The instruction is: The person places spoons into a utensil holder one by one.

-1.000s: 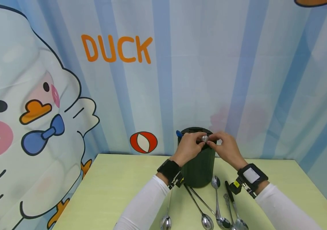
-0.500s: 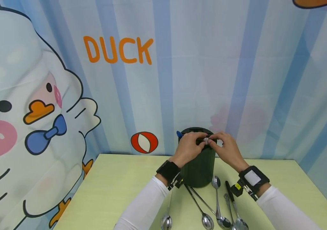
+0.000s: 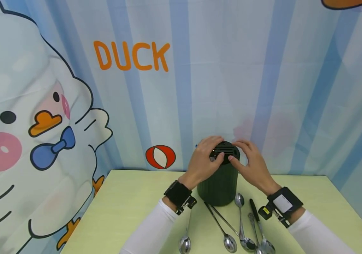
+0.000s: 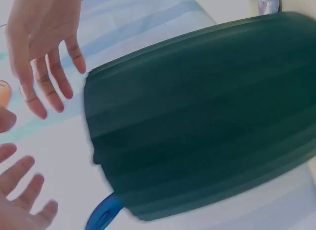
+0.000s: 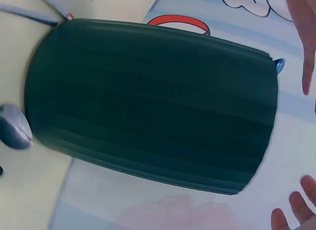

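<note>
A dark green ribbed container (image 3: pixel 217 187) stands upright on the table, with a black slotted piece (image 3: pixel 226 148) at its top. My left hand (image 3: pixel 201 162) is at the upper left of the container, thumb and fingers spread apart. Opposite it, my right hand (image 3: pixel 253 167) hovers at the upper right with extended fingers. In the left wrist view both hands are beyond the container's top, and nothing shows in their fingers. A small shiny bit shows beside my left thumb, too small to identify. A blue handle-like end (image 4: pixel 104 212) sticks out past the rim.
Several metal spoons lie in front of the container, including a long-handled spoon (image 3: pixel 230 243) and a small upright-lying spoon (image 3: pixel 239 201). A black-handled utensil (image 3: pixel 254 210) lies to the right. Behind the pale yellow table (image 3: pixel 136 201) hangs a duck-print curtain (image 3: pixel 212 70).
My hands have drawn apart from the small silvery thing they pinched together at the rim. Their fingers have spread, and the black slotted top is now uncovered.
</note>
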The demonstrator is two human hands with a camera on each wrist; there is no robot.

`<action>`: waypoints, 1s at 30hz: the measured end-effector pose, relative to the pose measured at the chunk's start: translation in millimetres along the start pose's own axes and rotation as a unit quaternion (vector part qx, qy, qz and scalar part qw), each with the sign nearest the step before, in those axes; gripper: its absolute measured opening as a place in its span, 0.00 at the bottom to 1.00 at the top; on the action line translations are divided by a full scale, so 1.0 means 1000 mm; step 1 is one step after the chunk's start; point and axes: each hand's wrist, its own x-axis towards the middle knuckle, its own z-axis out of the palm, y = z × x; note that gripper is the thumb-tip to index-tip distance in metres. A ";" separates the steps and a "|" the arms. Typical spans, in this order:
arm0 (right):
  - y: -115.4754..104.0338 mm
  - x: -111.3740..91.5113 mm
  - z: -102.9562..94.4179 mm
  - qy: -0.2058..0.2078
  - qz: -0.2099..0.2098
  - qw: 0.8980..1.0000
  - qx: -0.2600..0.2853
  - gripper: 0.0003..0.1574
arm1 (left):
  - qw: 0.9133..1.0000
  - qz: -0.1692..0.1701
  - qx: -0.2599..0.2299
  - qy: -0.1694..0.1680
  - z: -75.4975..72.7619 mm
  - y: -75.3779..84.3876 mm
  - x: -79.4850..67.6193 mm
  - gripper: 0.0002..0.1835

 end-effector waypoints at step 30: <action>-0.054 -0.043 0.040 -0.132 -0.206 0.969 0.022 0.71 | 0.959 -0.057 0.210 -0.184 -0.089 0.027 -0.122 0.52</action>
